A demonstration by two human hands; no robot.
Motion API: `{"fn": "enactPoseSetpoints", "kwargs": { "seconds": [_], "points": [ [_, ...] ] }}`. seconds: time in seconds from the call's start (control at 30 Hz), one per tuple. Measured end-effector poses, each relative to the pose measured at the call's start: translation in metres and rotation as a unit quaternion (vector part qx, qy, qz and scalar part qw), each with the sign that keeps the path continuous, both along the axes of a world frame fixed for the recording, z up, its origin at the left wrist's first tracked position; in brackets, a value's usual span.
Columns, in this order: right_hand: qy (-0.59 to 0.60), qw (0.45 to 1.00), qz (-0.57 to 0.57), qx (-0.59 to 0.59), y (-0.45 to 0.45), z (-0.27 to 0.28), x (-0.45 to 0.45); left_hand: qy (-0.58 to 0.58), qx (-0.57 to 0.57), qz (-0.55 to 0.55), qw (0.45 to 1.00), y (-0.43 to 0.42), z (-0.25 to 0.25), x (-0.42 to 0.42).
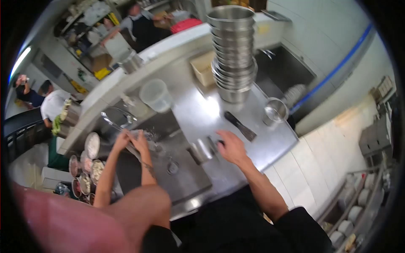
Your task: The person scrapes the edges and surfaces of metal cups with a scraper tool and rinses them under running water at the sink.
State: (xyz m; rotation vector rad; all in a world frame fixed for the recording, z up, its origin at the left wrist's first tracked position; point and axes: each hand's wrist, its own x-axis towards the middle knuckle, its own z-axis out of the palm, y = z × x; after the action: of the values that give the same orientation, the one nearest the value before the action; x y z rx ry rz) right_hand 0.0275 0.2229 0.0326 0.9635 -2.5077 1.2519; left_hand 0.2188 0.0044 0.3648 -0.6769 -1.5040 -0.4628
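1. The right hand (231, 147) is over the desk (270, 145), palm down, with its fingers bent a little. It is blurred, so I cannot tell if the fingers are gripping. The left hand is not in the view.
2. Just left of these fingers is a metal cup (202, 150), tilted, at the edge of the sink (185, 177). A small dark part is between the cup and the fingers; I cannot tell if it is a handle.
3. Near the fingers, on the far right side, a tool with a dark handle (238, 125) lies slanting on the desk. Farther right of it stands a shiny cup (276, 111).
4. Left of the fingers, over the sink, are two hands of a co-worker (130, 141), close together near the tap (114, 118). This person's pink sleeve (71, 219) is at the lower left.
5. Beyond the fingers stands a tall stack of metal pots (234, 55). To its left are a beige tub (203, 68) and a clear plastic bucket (155, 95).
6. Well apart from the fingers, at far left, are containers with food (88, 168). Behind the low wall (166, 48) there are other people.
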Motion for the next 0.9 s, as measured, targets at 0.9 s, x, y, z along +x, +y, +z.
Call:
{"fn": "enactPoseSetpoints", "kwargs": {
  "seconds": [0.9],
  "points": [
    [-0.011, 0.918, 0.159, 0.363, 0.018, 0.031, -0.019, -0.206, 0.158, -0.074, 0.963, 0.062, -0.106, -0.119]
  ]
}}
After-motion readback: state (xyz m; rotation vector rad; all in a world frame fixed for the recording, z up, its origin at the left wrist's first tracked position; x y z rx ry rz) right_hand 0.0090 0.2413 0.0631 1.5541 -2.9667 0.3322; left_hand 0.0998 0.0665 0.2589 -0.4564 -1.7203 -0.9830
